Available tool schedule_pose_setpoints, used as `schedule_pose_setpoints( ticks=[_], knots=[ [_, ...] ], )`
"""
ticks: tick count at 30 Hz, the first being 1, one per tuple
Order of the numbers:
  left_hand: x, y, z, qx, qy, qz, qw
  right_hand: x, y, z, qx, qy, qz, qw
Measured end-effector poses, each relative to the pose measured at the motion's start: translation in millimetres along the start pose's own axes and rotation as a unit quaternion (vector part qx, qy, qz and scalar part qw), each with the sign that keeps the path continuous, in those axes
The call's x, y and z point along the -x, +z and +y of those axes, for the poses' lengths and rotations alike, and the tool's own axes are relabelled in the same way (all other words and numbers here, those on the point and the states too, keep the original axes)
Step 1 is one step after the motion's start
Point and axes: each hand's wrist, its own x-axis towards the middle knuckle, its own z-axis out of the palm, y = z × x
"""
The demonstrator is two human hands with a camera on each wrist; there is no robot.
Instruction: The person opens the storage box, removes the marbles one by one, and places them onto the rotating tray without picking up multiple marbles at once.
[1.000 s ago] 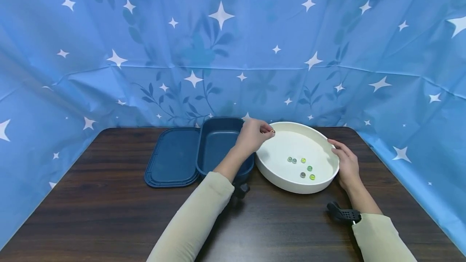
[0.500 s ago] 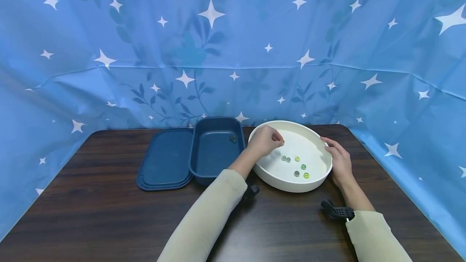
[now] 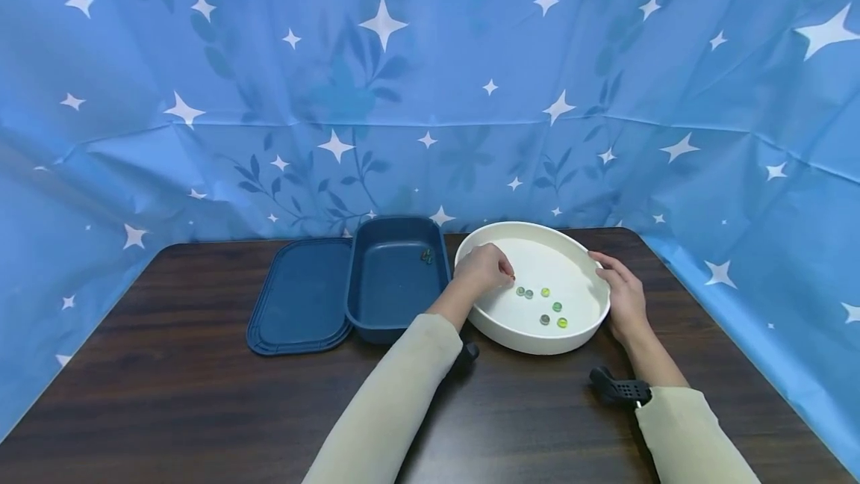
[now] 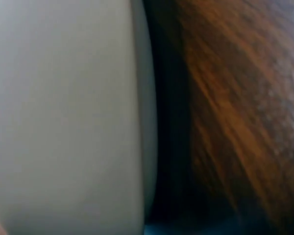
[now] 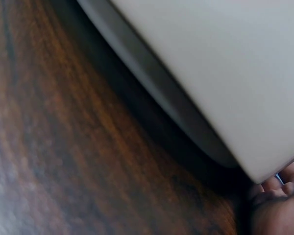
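My left hand (image 3: pixel 481 269) is over the left side of a round white tray (image 3: pixel 493 323), pinching a small reddish marble (image 3: pixel 513 277) at its fingertips, mostly hidden by the fingers. Several glass marbles lie loose on the tray floor, among them a yellow marble (image 3: pixel 562 323), a green marble (image 3: pixel 557 307) and a dark marble (image 3: pixel 544 320). At the tray's right side my right hand (image 3: pixel 625 296) grips the rim, thumb on top. The right wrist view shows its curled fingers (image 5: pixel 284 186) beside the tray's outer wall (image 5: pixel 225 73). Only the tray wall (image 4: pixel 63 107) fills the left wrist view's near side.
Left of the tray stands a deep blue box (image 3: pixel 396 331) with a few small marbles (image 3: pixel 426 255) at its far right. A flat blue lid (image 3: pixel 298 297) lies beside it on the dark wooden table (image 3: pixel 201 394). A blue starry curtain (image 3: pixel 430 95) hangs behind.
My left hand moved from over the blue box into the tray, then lower toward its floor, with the marble pinched. The right hand stays on the rim. The head view shifted slightly.
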Motion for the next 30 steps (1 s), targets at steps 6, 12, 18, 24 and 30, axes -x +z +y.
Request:
schedule_pose_setpoints(
  ticks=[6, 12, 18, 24, 30],
  knots=[
    [0.0, 0.3, -1.2, -0.049, 0.005, -0.021, 0.9986, 2, 1, 1, 0.003, -0.004, -0.003, 1.000],
    [1.0, -0.9, 0.0, -0.035, 0.002, -0.029, 0.9990, 2, 1, 1, 0.005, -0.007, -0.003, 1.000],
    [2.2, -4.3, -2.5, 0.073, 0.027, 0.003, 0.9970, 2, 1, 1, -0.015, -0.012, 0.003, 1.000],
    [11.0, -23.4, -10.4, 0.166, 0.080, 0.071, 0.9804, 1, 1, 0, -0.020, -0.009, -0.007, 1.000],
    [25.1, -49.7, -21.1, 0.176, 0.056, 0.103, 0.9773, 1, 0, 0, -0.007, 0.000, 0.000, 1.000]
  ],
)
